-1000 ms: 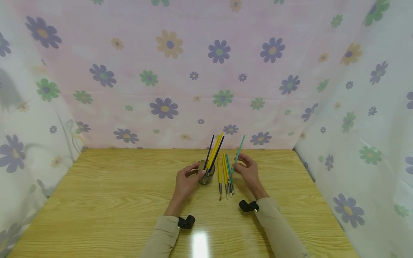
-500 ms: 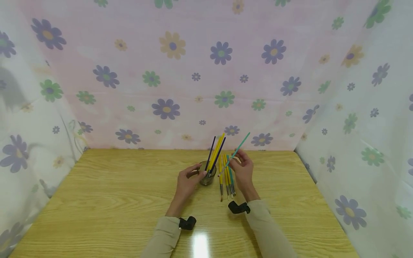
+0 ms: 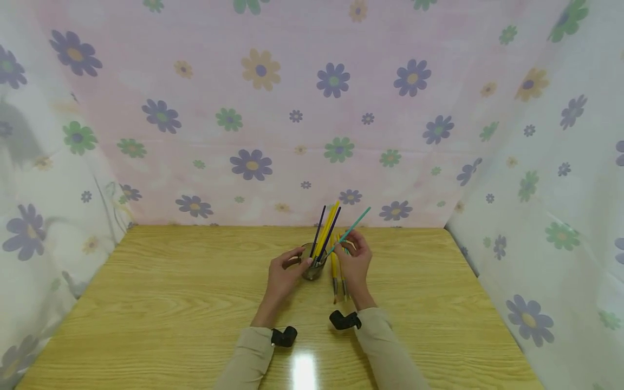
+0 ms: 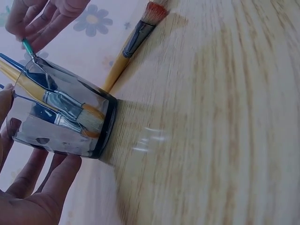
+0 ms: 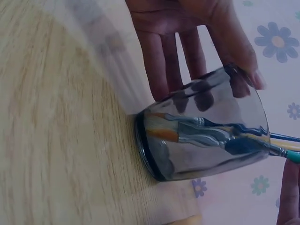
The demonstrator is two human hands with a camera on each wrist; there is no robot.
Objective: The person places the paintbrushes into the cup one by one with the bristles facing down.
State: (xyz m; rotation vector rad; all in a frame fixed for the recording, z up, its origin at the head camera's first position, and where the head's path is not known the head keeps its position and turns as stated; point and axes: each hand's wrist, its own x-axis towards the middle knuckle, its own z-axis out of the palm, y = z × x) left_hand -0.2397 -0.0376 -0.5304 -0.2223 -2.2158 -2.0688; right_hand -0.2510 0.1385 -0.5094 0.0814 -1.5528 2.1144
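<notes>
My left hand (image 3: 285, 276) grips a smoky clear glass (image 5: 201, 164) by its side, thumb and fingers spread around it near the rim. Inside, several paintbrushes (image 3: 325, 230) lean bristles down, with yellow and dark blue handles rising above the rim. My right hand (image 3: 356, 266) pinches a thin paintbrush with a turquoise handle (image 3: 358, 219), slanted so its metal ferrule (image 4: 31, 51) is right at the glass rim. Beneath and beside the right hand, paintbrushes with yellow handles (image 3: 334, 268) lie on the table; the hand hides part of that row.
The wood-grain table (image 3: 170, 292) carries the glass and the loose brushes. Flower-print cloth (image 3: 292, 130) hangs behind it and at both sides. A black wrist camera (image 3: 345, 319) is on the right wrist, another black camera (image 3: 284, 336) on the left.
My right hand has moved left from beside the loose brushes to the glass, tilting the turquoise paintbrush so its lower end reaches the rim. The left hand stays on the glass.
</notes>
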